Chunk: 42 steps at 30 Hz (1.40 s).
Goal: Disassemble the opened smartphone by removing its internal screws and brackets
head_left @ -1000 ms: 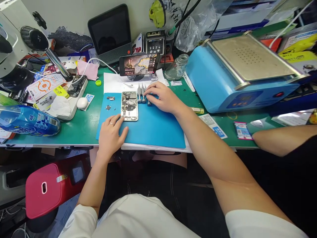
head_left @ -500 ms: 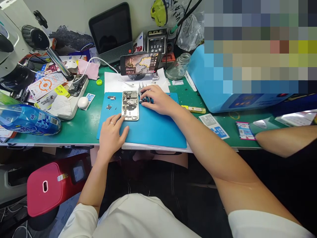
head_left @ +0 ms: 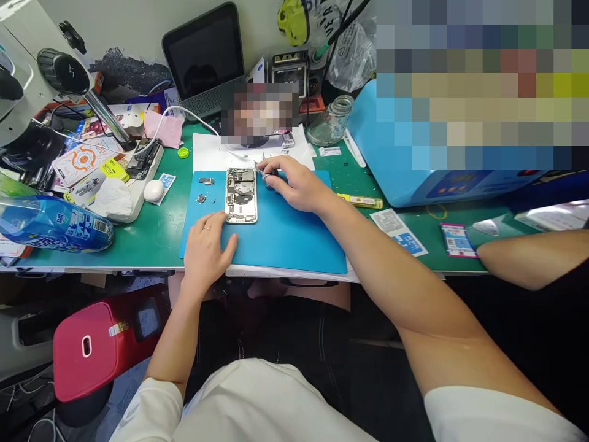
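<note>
An opened phone (head_left: 242,196) lies upright on the blue mat (head_left: 285,245), its inner boards and parts bare. My left hand (head_left: 205,242) rests flat on the mat with fingers stretched, the fingertips at the phone's lower left edge. At the phone's upper right, my right hand (head_left: 297,184) curls its fingers and thumb around a small dark-handled tool (head_left: 271,178). Most of that tool is hidden, so its exact kind is unclear. Left of the phone lie a small phone part (head_left: 207,181) and tiny loose pieces (head_left: 201,198).
A microscope (head_left: 64,70) and a cluttered white tray (head_left: 138,205) stand left, near a blue bottle (head_left: 55,224). Behind are a dark-screened display (head_left: 202,55) and a glass jar (head_left: 334,120). A blue bin-like container (head_left: 381,147) and another person's arm (head_left: 529,258) are right.
My right hand's fingers have closed more around the dark-handled tool and shifted slightly. My left hand stays in place by the phone.
</note>
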Each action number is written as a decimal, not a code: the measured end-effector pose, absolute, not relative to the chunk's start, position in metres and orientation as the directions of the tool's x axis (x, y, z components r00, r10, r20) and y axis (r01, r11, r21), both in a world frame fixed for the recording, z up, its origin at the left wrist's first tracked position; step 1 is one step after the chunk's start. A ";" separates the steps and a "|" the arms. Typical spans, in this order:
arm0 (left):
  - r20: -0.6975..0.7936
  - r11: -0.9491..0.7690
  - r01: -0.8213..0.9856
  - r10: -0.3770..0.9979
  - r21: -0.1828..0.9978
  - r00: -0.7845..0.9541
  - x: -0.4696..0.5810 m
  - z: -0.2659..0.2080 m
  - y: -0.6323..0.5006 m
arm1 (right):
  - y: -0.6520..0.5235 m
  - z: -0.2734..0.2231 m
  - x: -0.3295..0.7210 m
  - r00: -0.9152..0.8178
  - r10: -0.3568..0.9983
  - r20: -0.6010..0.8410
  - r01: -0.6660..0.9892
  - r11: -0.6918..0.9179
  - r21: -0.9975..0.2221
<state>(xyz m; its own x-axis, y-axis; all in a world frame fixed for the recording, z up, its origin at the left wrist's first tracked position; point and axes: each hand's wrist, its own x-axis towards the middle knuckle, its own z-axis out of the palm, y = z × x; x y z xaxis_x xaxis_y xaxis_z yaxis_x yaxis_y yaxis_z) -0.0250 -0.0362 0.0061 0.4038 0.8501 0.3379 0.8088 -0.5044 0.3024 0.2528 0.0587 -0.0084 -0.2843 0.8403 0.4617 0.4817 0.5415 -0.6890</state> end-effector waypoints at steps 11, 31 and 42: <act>0.334 -0.514 0.801 0.846 0.307 0.415 -0.026 0.005 -0.037 | 0.063 -0.014 0.252 -0.073 0.836 0.544 0.304 0.538 -0.786; 0.309 -0.500 0.807 0.858 0.314 0.411 -0.025 0.007 -0.038 | 0.059 -0.004 0.238 -0.045 0.884 0.465 -0.035 0.464 -0.885; 0.331 -0.503 0.796 0.855 0.336 0.400 -0.025 0.005 -0.039 | 0.051 -0.009 0.242 -0.153 0.814 0.560 0.418 0.567 -0.710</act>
<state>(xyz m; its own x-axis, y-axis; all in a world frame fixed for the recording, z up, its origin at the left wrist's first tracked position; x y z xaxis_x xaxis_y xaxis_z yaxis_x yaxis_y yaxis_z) -0.0247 -0.0386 0.0053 0.3998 0.8546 0.3313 0.7965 -0.5028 0.3358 0.2421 0.0509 -0.0085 -0.1528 0.8145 0.5597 0.4178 0.5665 -0.7103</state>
